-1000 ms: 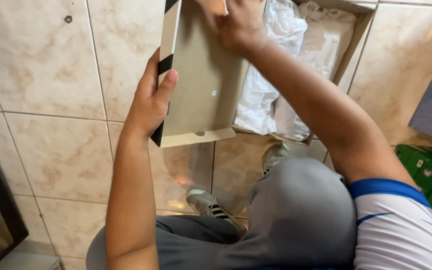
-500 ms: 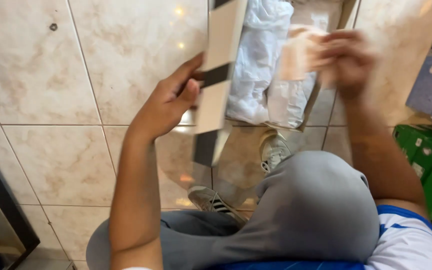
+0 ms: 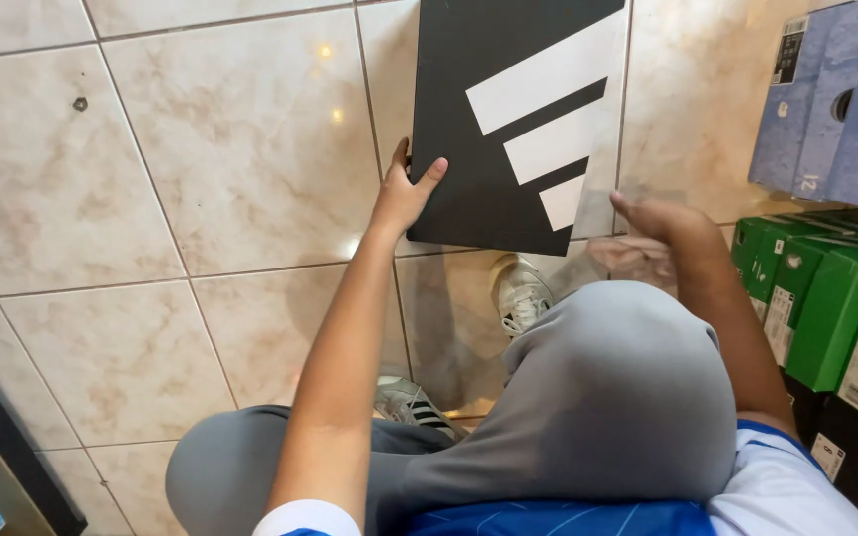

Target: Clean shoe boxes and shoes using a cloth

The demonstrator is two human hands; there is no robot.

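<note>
Your left hand [image 3: 401,199] rests on the left edge of the flat black cardboard box lid [image 3: 508,119], which lies on the tiled floor [image 3: 230,179] ahead of your knees; stacked green shoeboxes [image 3: 826,298] stand to your right.

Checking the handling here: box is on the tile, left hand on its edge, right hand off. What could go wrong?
1. The left hand touches only the near left edge of the black box; on glossy tile it could slide or skew when pushed.
2. The right hand is off the box and blurred, so nothing steadies that side.
3. The person's shoe sits just below the box's near edge, so it may catch it.
</note>
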